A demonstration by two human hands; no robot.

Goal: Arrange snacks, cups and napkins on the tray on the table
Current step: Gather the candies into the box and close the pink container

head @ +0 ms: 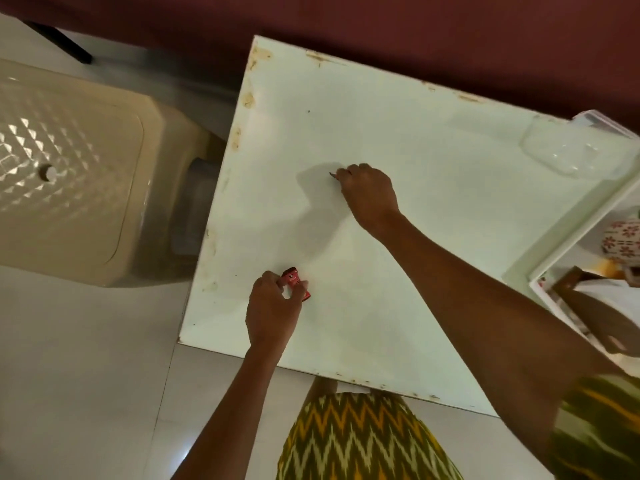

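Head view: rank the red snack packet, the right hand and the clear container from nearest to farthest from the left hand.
1. red snack packet: pinched by the left hand itself, near the table front left.
2. right hand: mid-table, fingers curled on a small dark item.
3. clear container: at the far right corner.

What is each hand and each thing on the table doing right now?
left hand: pinches the red packet just over the table.
red packet: held tilted in the left hand's fingertips.
right hand: fingers curled round a small dark thing; only its tip shows.
clear container: rests untouched at the table's far right corner.
white tray: at the right, things lying in it, partly cut off.
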